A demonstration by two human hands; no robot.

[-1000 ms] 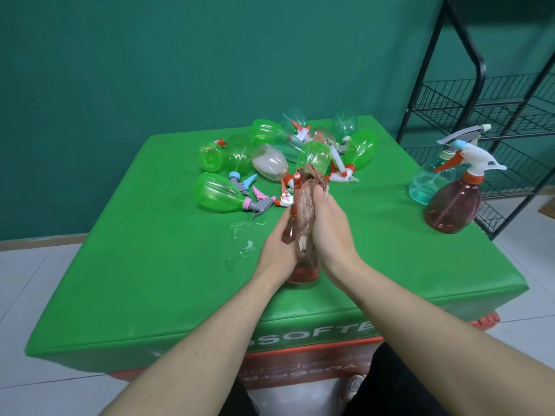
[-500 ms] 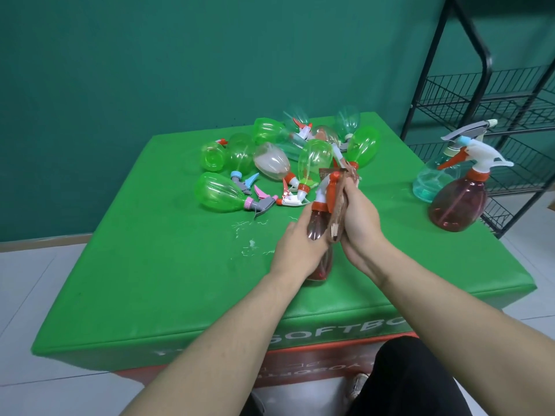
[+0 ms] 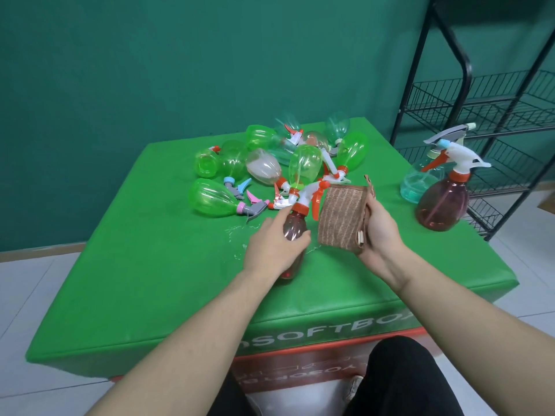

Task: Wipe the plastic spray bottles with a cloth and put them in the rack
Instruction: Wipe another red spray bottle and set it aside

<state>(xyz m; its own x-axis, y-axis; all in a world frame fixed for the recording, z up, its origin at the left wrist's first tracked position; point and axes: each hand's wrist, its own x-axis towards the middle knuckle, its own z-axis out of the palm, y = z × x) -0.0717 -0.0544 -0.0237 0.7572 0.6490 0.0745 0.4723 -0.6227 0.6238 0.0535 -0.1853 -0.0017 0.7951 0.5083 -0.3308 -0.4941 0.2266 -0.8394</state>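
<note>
At frame centre, the right hand (image 3: 380, 226) has pulled the brown cloth (image 3: 342, 217) off the red bottle (image 3: 295, 228); both grips persist, the left hand (image 3: 274, 247) clasping it.

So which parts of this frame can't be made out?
Head view only:
- Red bottle: lower body hidden by the left hand.
- Right hand: fingers hidden behind the brown cloth.
- Rack: top and right side cut off by the frame edge.
- Bottle pile: overlapping, uncountable.
</note>
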